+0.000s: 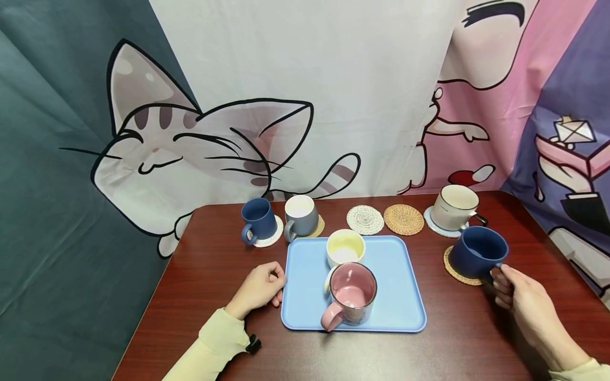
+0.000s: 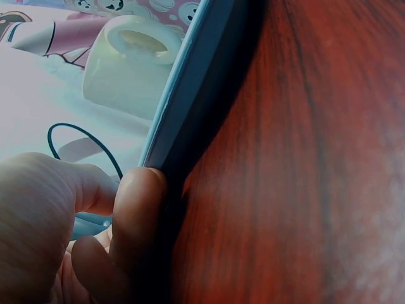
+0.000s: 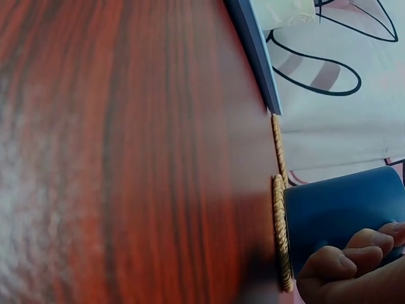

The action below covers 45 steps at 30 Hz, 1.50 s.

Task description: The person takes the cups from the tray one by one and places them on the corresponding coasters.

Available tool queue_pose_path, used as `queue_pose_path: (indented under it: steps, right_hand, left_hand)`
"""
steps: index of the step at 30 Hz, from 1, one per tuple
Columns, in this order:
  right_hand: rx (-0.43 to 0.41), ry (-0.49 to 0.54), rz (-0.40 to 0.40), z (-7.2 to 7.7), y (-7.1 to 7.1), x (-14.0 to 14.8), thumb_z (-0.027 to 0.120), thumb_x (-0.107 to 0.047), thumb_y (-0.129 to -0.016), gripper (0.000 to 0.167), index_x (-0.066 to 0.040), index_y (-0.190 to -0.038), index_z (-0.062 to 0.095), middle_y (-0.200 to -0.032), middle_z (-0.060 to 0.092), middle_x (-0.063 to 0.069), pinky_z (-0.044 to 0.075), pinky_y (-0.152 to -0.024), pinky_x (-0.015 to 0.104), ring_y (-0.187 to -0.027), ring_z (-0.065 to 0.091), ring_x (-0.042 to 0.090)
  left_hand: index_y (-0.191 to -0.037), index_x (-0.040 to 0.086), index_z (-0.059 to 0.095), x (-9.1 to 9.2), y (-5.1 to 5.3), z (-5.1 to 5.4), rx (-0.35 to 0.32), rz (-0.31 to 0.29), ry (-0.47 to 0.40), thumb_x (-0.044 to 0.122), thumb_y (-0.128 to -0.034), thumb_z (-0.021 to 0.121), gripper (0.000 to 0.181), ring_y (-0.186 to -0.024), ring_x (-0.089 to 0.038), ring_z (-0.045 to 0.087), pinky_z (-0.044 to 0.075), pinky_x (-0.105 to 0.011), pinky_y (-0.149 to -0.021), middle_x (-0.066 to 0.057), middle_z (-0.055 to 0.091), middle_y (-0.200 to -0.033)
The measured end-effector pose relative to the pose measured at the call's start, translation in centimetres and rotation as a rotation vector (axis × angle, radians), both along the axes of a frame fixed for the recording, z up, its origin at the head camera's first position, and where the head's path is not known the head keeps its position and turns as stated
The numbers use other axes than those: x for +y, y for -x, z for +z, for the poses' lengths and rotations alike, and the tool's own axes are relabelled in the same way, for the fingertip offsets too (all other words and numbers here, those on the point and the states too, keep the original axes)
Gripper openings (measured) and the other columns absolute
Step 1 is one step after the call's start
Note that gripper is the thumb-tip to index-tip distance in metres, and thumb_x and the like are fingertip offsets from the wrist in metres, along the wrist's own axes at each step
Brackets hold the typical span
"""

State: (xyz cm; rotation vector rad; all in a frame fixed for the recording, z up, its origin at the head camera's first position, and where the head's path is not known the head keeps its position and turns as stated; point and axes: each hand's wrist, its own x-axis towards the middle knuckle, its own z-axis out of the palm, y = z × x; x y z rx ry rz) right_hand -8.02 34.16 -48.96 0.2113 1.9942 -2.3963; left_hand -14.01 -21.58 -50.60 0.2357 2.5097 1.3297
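Observation:
At the right of the head view, my right hand (image 1: 529, 299) grips the handle of a dark blue mug (image 1: 476, 254). The mug sits upright on a tan woven coaster (image 1: 461, 276); the right wrist view shows the fingers (image 3: 364, 247) curled by the mug's side. My left hand (image 1: 257, 286) rests on the table by the left edge of a light blue tray (image 1: 400, 286), its fingers loosely bent and touching the rim. On the tray stand a pink mug (image 1: 352, 288) and, behind it, a pale mug (image 1: 345, 248) with a yellow inside.
Along the back left, a blue mug (image 1: 257, 217) and a grey mug (image 1: 301, 214) stand on coasters. A white coaster (image 1: 365, 220) and a tan coaster (image 1: 403, 219) lie bare behind the tray. A cream mug (image 1: 452, 206) stands on a pale blue coaster, close behind the gripped mug.

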Motion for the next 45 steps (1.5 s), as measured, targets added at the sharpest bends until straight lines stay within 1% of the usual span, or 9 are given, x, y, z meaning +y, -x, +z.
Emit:
queue_pose_path:
  steps: [4, 10, 17, 20, 25, 32, 39, 42, 45]
  right_hand:
    - [0.019, -0.011, 0.039, -0.1, 0.1, 0.2, 0.04, -0.027, -0.113, 0.037, -0.013, -0.087, 0.061, -0.073, 0.046, -0.008, 0.019, -0.058, 0.038, -0.066, 0.022, 0.022]
    - [-0.038, -0.075, 0.022, 0.0, 0.1, 0.5, 0.041, -0.031, -0.112, 0.038, -0.014, -0.084, 0.06, -0.075, 0.051, -0.009, 0.035, -0.057, 0.03, -0.066, 0.042, 0.01]
    - [-0.001, -0.116, 0.041, 0.2, 0.1, 0.5, 0.038, -0.033, -0.113, 0.041, -0.011, -0.082, 0.054, -0.073, 0.051, -0.007, 0.019, -0.059, 0.042, -0.063, 0.038, 0.016]
    - [0.005, -0.118, 0.021, 0.1, -0.1, 0.5, 0.04, -0.032, -0.112, 0.039, -0.011, -0.087, 0.061, -0.074, 0.058, -0.007, 0.023, -0.055, 0.039, -0.061, 0.043, 0.013]
    - [-0.014, -0.126, -0.033, 0.2, -0.6, 0.5, 0.046, -0.029, -0.111, 0.033, -0.016, -0.094, 0.071, -0.077, 0.07, -0.008, 0.04, -0.054, 0.027, -0.061, 0.054, 0.009]
    - [-0.011, -0.18, -0.045, 0.7, -0.9, 0.7, 0.047, -0.026, -0.111, 0.03, -0.023, -0.099, 0.074, -0.084, 0.075, -0.012, 0.047, -0.057, 0.022, -0.062, 0.059, 0.008]
    - [0.023, -0.291, -0.207, 1.6, -1.4, 0.2, 0.057, -0.021, -0.106, 0.011, -0.028, -0.105, 0.066, -0.078, 0.071, -0.015, 0.044, -0.053, 0.018, -0.061, 0.061, 0.005]
    - [0.076, -0.323, -0.29, 2.1, -1.6, -0.4, 0.06, -0.014, -0.104, 0.013, -0.025, -0.11, 0.064, -0.076, 0.069, -0.014, 0.044, -0.054, 0.016, -0.06, 0.06, 0.004]
    - [0.081, -0.437, -0.36, 2.7, -1.8, -1.2, 0.061, -0.013, -0.103, 0.018, -0.028, -0.112, 0.064, -0.072, 0.066, -0.015, 0.044, -0.056, 0.015, -0.06, 0.059, 0.002]
  left_hand:
    - [-0.089, 0.01, 0.062, 0.0, -0.1, 0.0, -0.003, 0.003, 0.002, 0.017, -0.1008, 0.059, 0.014, -0.044, -0.014, 0.063, 0.041, -0.023, -0.042, -0.001, 0.066, -0.056]
    - [-0.089, 0.01, 0.062, 0.0, -0.2, 0.2, -0.012, 0.002, 0.001, 0.017, -0.1006, 0.059, 0.014, -0.044, -0.014, 0.063, 0.041, -0.024, -0.042, -0.001, 0.066, -0.056]
    - [-0.089, 0.01, 0.061, 0.1, 0.0, 0.2, -0.01, -0.003, 0.015, 0.017, -0.1015, 0.059, 0.015, -0.045, -0.015, 0.064, 0.042, -0.024, -0.043, -0.001, 0.067, -0.056]
    - [-0.089, 0.01, 0.062, 0.1, 0.0, 0.1, -0.011, -0.002, 0.015, 0.017, -0.1015, 0.059, 0.014, -0.045, -0.015, 0.064, 0.042, -0.024, -0.043, -0.001, 0.067, -0.056]
    - [-0.09, 0.01, 0.061, 0.0, 0.0, 0.1, -0.011, -0.001, 0.009, 0.017, -0.1012, 0.058, 0.014, -0.045, -0.015, 0.064, 0.043, -0.024, -0.043, -0.001, 0.067, -0.056]
    - [-0.09, 0.01, 0.061, 0.0, 0.0, 0.0, -0.01, -0.001, 0.007, 0.018, -0.1012, 0.059, 0.014, -0.044, -0.014, 0.063, 0.042, -0.024, -0.042, -0.001, 0.067, -0.056]
    - [-0.09, 0.01, 0.061, 0.0, 0.1, -0.1, -0.01, 0.0, 0.009, 0.018, -0.1016, 0.059, 0.014, -0.044, -0.014, 0.063, 0.042, -0.024, -0.042, -0.001, 0.067, -0.056]
    - [-0.09, 0.01, 0.062, 0.0, 0.1, -0.1, -0.006, -0.001, 0.015, 0.018, -0.1017, 0.059, 0.014, -0.044, -0.014, 0.063, 0.042, -0.024, -0.042, -0.001, 0.066, -0.056]
    - [-0.09, 0.01, 0.062, 0.0, 0.0, -0.1, -0.004, -0.001, 0.02, 0.017, -0.1017, 0.058, 0.014, -0.044, -0.015, 0.063, 0.042, -0.024, -0.042, -0.001, 0.066, -0.056]
